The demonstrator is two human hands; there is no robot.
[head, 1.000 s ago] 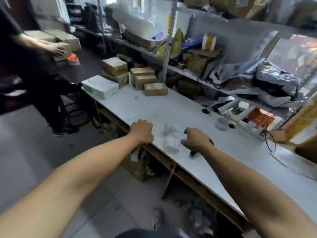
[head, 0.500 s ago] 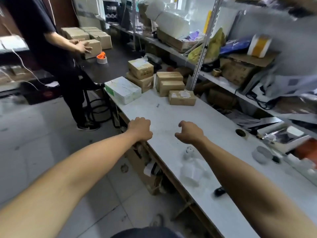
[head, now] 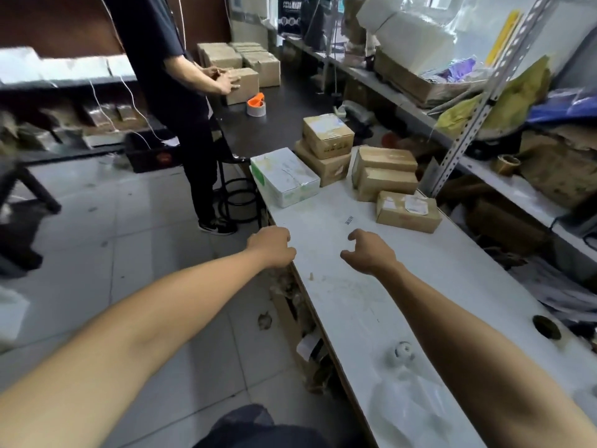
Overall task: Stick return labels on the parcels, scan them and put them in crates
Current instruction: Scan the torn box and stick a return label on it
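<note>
left hand [head: 273, 247]: fingers curled into a loose fist, held nothing, hovered at the near-left edge of the long white worktable [head: 355, 305].
right hand [head: 368, 252]: fingers loosely curled and apart, thumb out to the left, held nothing, hovered over the bare tabletop just right of the left hand.
small brown cardboard parcel with white label [head: 407, 211]: lay flat on the table, far-right of the right hand, apart from it.
two stacked flat brown cardboard parcels [head: 384, 174]: just beyond the labelled parcel, touching it or nearly; could not tell which.
two stacked larger brown cardboard boxes [head: 326, 147]: far end of the table, left of the flat stack.
white box with green print [head: 284, 177]: far-left corner of the table, touching the larger stack.
clear plastic bag [head: 407, 402]: near on the table, under the right forearm.
person in dark clothes [head: 174, 92]: stood far left, hands on a brown box at a dark table [head: 277, 124].
orange-and-white tape dispenser [head: 256, 104]: on the dark table, near that person.
</note>
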